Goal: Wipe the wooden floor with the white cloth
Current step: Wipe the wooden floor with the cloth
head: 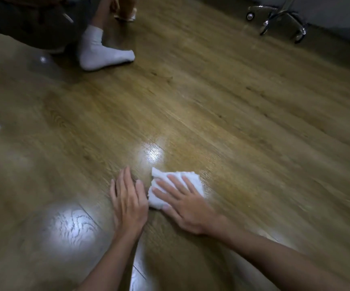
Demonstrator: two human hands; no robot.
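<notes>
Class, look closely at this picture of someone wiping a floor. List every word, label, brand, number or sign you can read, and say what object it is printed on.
None: no readable text appears anywhere in the picture.
White cloth: plain, no label showing.
Wooden floor: only grain and light glare.
White sock: no logo visible.
Chair base with castors: too dark and blurred to show any marking.

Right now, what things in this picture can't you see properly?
Head view only:
- Underside of the cloth: the right hand lies flat on it, so any dirt is hidden.
- Person sitting top left: cut off by the edge; only a sock and dark clothes show.
- Chair base: the seat is cut off at the top.
- Floor at right: blurred.
- Floor under the left hand: covered.
</notes>
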